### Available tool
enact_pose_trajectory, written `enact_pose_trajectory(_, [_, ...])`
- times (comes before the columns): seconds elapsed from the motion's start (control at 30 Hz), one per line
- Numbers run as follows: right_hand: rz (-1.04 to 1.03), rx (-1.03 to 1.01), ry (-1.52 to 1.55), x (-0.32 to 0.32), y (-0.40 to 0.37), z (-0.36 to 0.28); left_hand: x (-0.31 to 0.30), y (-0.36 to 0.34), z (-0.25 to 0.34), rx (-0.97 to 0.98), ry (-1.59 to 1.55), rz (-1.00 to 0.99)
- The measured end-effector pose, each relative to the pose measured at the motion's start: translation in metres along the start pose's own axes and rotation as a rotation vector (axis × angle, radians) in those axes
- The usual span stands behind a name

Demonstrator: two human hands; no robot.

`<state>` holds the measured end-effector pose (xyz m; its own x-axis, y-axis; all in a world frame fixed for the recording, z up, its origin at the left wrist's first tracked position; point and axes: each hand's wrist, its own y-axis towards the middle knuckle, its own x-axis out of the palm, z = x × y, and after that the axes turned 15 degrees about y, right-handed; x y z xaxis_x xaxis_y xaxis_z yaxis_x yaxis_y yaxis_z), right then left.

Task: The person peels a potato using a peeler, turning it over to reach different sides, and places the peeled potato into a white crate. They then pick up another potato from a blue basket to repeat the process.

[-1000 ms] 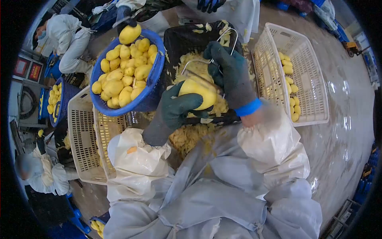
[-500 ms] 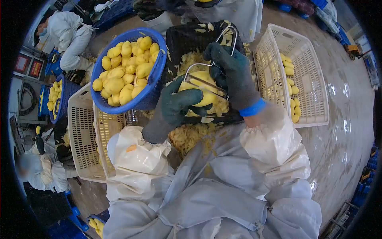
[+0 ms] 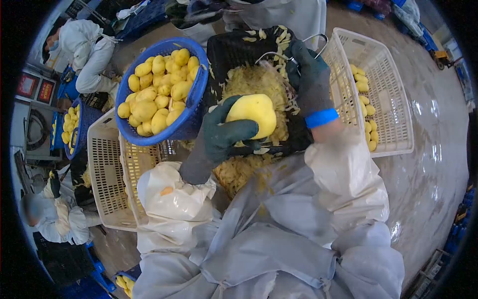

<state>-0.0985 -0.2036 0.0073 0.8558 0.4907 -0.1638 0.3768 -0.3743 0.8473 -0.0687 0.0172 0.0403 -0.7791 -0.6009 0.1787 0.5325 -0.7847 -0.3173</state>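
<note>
My left hand (image 3: 224, 130), in a dark green glove, is closed around a large peeled yellow potato (image 3: 255, 115) above a black crate (image 3: 224, 50) of peelings. Higher up and to the right, my gloved right hand (image 3: 306, 67) grips a wire-framed peeler (image 3: 322, 39), apart from the potato. Part of the tool is hidden behind the fingers and blurred. Pale peelings (image 3: 249, 82) fill much of the crate under both hands. Beside my left hand stands a blue basket (image 3: 196, 99) heaped with yellow potatoes (image 3: 162, 89).
A white crate (image 3: 393, 94) on the right holds several potatoes along its near side. White crates (image 3: 107, 174) stand at the left below the basket. Two people (image 3: 92, 50) in pale clothing are at the left; another person's apron (image 3: 279, 20) shows beyond the black crate.
My right hand and the peeler have moved up and right, off the potato. The potato's upper surface is now uncovered, still in my left hand.
</note>
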Motion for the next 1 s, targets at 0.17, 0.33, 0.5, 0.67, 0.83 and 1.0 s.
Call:
enact_pose_trajectory(0.17, [0.07, 0.992, 0.708, 0.006, -0.01, -0.029, -0.006, 0.006, -0.014, 0.056, 0.063, -0.011])
enact_pose_trajectory(0.33, [-0.034, 1.11, 0.809, -0.018, 0.007, -0.028, -0.01, 0.009, -0.016, 0.079, -0.126, -0.096])
enact_pose_trajectory(0.5, [0.25, 1.036, 0.74, 0.008, -0.007, -0.021, -0.014, 0.014, -0.026, -0.007, -0.505, -0.277])
enact_pose_trajectory(0.67, [-0.025, 0.99, 0.744, -0.002, 0.001, -0.061, -0.01, 0.017, -0.027, 0.033, -0.52, -0.07])
enact_pose_trajectory(0.83, [0.179, 0.908, 0.708, 0.004, -0.002, -0.03, -0.01, 0.015, -0.017, 0.033, -0.539, -0.173])
enact_pose_trajectory(1.0, [0.035, 0.955, 0.725, 0.007, -0.012, -0.042, -0.012, 0.016, -0.03, -0.02, -0.555, -0.011])
